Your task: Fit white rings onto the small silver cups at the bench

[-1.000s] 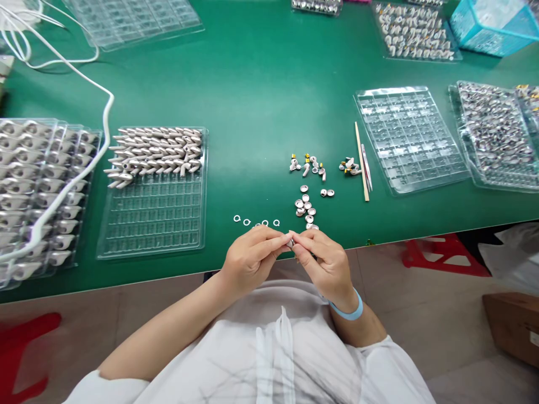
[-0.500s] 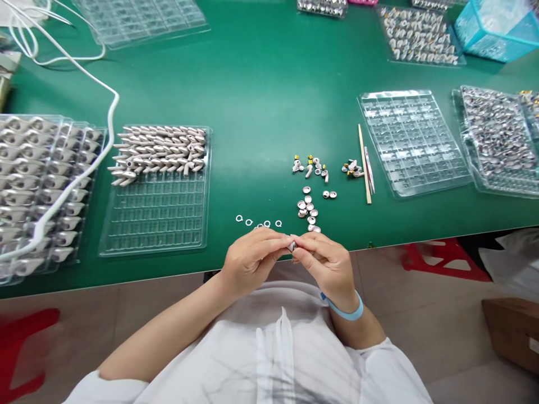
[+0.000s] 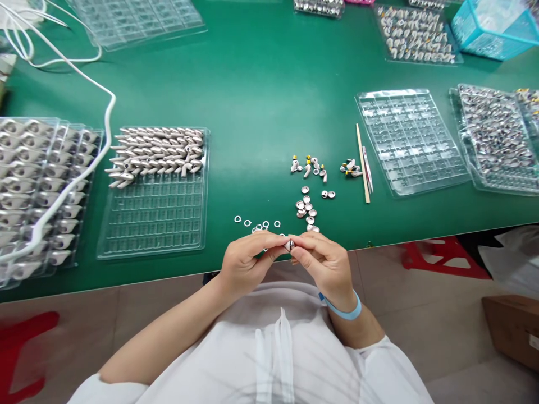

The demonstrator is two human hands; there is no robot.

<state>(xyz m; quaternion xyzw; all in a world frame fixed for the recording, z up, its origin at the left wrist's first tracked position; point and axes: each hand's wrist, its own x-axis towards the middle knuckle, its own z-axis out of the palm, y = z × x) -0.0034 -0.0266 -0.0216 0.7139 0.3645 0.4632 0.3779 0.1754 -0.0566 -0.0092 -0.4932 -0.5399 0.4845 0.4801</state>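
Observation:
Between the fingertips of both hands, at the table's front edge, is a small white-and-dark earbud part (image 3: 289, 245). My left hand (image 3: 248, 259) pinches it from the left, and my right hand (image 3: 323, 261) grips its other side; the fingers hide most of it. Several thin white rings (image 3: 247, 223) lie just beyond my left hand. Several small round earbud caps (image 3: 306, 206) lie beyond my right hand. Farther back are stemmed earbud pieces with yellow bits (image 3: 309, 167), and another small cluster of them (image 3: 350, 168) sits to the right.
A wooden stick (image 3: 362, 163) and tweezers (image 3: 368, 169) lie at right, beside a clear tray (image 3: 415, 143). At left, a part-filled tray (image 3: 155, 219) stands next to stacked trays of shells (image 3: 37, 191), crossed by a white cable (image 3: 110, 112). A blue basket (image 3: 488, 39) is at back right.
Both hands stay together on the earbud part, with only a slight shift of the fingers. The whole view has moved a little, and more of the white rings shows.

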